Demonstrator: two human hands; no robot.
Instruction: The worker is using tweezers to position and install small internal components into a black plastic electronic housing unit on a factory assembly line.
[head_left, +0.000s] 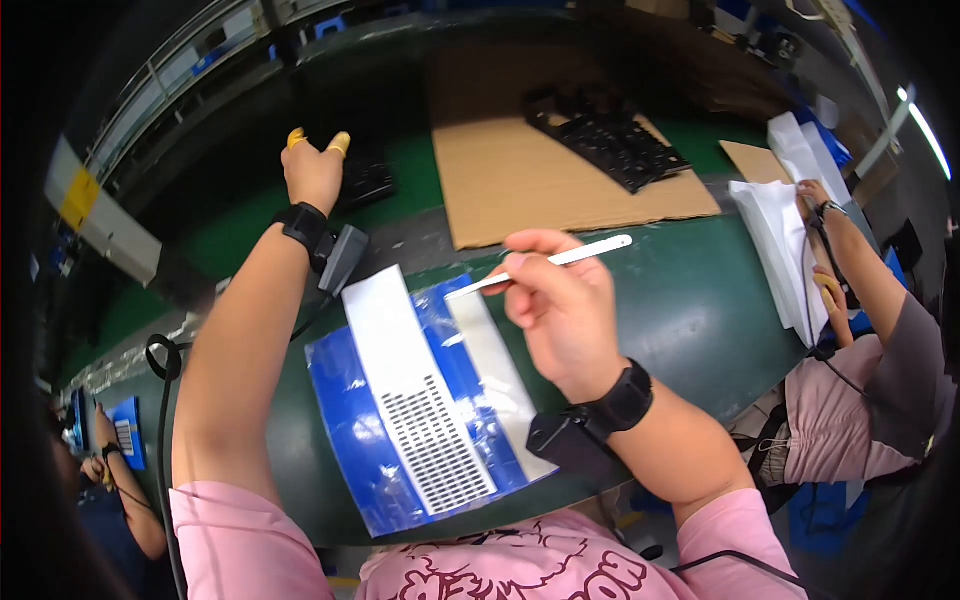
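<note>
My right hand (pixel 562 310) is closed around slim white tweezers (pixel 592 249), whose thin tip points left over the top of a blue film-covered pad (pixel 340 385). On the pad lies a white sheet (pixel 385 320) bearing rows of small black rectangular stickers (pixel 435 445). A pale strip (pixel 497 375) runs along the pad's right side. My left hand (pixel 314 172) reaches to the far left, with yellow finger cots on two fingers held apart. Beside it is a dark flat part (pixel 368 185), blurred against the dark surroundings; I see nothing between those fingers.
A cardboard sheet (pixel 480 190) on the green table (pixel 670 300) carries black slotted plastic parts (pixel 610 140). At the right, another person's hands (pixel 815 195) hold white wrapping (pixel 775 245). A further person's arm (pixel 125 480) shows at lower left, near a black cable (pixel 170 430).
</note>
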